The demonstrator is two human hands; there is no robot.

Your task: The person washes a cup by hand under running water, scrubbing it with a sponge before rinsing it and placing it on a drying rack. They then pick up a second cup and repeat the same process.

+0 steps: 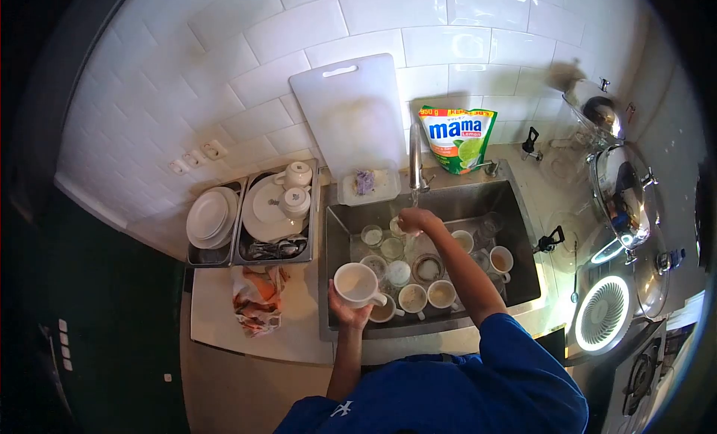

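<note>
My left hand (348, 311) grips a white cup (356, 283) over the sink's front left edge, its mouth facing up and its handle to the right. Under the running faucet (415, 161), my right hand (420, 220) is closed, with its fingers curled; whatever they hold is hidden. Close by that hand, a small pale glass (396, 226) shows at its left. Below both hands, the steel sink (526, 266) contains several white cups and clear glasses. One cup (501, 261) at the right has brownish liquid in it.
Left of the sink stand steel trays with stacked plates (208, 216), cups and cutlery (280, 248). An orange-and-white cloth (259, 299) lies before them. Behind are a cutting board (351, 109), a sponge tray (370, 186) and a soap pouch (457, 139). Pot lids (621, 195) stand at right.
</note>
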